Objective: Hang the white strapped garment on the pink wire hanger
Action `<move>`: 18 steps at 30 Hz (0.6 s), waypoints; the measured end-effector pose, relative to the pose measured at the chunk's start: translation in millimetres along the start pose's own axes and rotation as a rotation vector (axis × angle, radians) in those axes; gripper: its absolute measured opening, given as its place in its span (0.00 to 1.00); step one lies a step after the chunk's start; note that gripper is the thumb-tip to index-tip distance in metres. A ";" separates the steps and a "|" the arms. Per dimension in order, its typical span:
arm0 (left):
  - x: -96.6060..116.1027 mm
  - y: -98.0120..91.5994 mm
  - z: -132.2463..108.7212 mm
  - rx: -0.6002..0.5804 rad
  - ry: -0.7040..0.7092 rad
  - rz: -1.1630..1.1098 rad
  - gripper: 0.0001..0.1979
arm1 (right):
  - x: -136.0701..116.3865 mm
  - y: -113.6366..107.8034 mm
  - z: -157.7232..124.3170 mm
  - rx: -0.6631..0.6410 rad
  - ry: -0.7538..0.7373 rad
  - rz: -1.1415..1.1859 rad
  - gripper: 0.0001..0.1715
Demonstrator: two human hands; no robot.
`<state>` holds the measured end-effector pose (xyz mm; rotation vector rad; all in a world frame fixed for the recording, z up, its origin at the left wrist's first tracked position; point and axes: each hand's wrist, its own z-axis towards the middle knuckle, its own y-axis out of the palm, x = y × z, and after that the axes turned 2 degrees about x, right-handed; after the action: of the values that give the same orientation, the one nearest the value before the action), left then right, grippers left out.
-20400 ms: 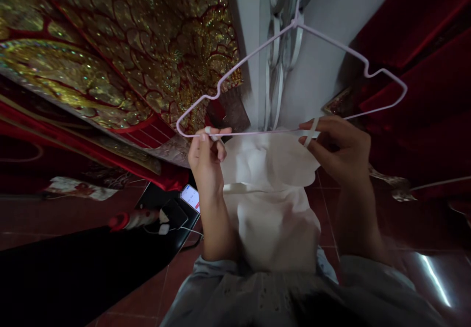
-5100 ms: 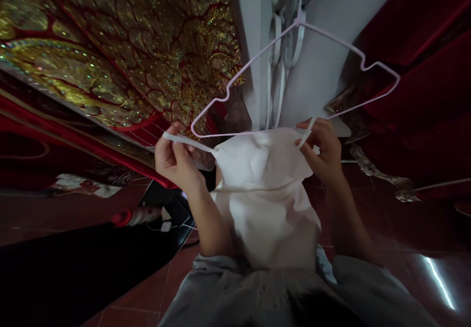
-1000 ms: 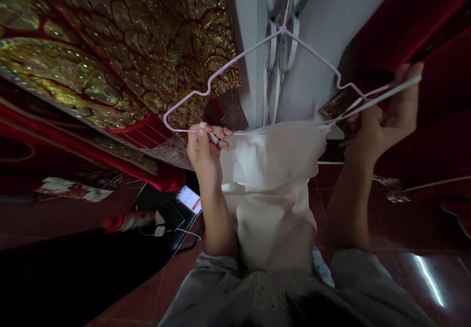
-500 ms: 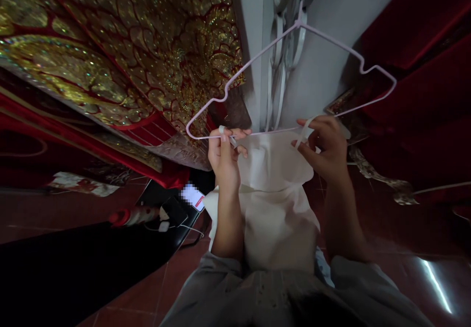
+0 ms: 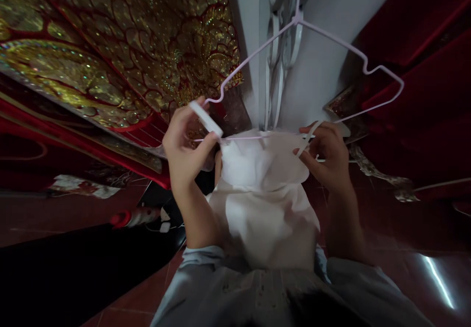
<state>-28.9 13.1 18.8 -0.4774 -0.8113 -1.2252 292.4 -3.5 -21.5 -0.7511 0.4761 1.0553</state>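
A pale pink wire hanger (image 5: pixel 253 58) hangs in front of me, its hook near the metal scrollwork. White cloth (image 5: pixel 257 165), apparently a garment, spreads below the hanger's bottom bar, with cream cloth (image 5: pixel 268 224) under it. My left hand (image 5: pixel 187 145) is closed on a white strap (image 5: pixel 206 119), stretched between thumb and fingers at the hanger's left end. My right hand (image 5: pixel 326 148) pinches another white strap (image 5: pixel 307 139) beside the bottom bar, right of the cloth. Both straps look joined to the cloth, but the joins are not clear.
Gold-sequined red costumes (image 5: pixel 147 47) hang at the left, and dark red cloth (image 5: pixel 423 71) at the right. Behind the hanger runs metal scrollwork (image 5: pixel 274 71). A red-capped bottle (image 5: pixel 136 216) rests on a black surface at lower left. The floor (image 5: pixel 401 233) is red tile.
My left hand has moved left and outward, pulling its strap taut over the hanger's left end. The right hand has barely shifted. The phone at lower left is now hidden behind my left arm.
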 end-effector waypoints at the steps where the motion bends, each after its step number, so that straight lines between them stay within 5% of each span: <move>1: 7.4 1.3 8.1 -0.074 -0.080 0.018 0.22 | 0.3 3.4 -1.9 0.020 -0.005 0.005 0.19; 4: 23.1 6.7 27.2 -0.139 -0.224 0.067 0.14 | 0.6 14.2 -7.8 0.053 0.014 0.017 0.19; 8: 16.7 11.4 29.3 -0.091 -0.092 0.130 0.09 | 0.3 25.0 -12.2 0.067 0.083 0.014 0.20; 11: -0.2 19.4 10.7 0.170 -0.024 -0.019 0.08 | -1.9 31.2 -12.7 0.064 0.076 0.030 0.19; 13: -8.7 29.3 -7.2 0.339 -0.124 -0.225 0.12 | -5.9 35.0 -12.8 0.042 0.059 0.042 0.19; 18: -11.7 55.6 -38.5 0.295 -0.220 -0.364 0.20 | -10.3 30.7 -8.3 0.080 0.049 -0.012 0.17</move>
<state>33.6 9.4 -9.3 -0.2287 -1.2871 -1.3694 260.2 -7.1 -29.9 -0.7094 0.5525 1.0028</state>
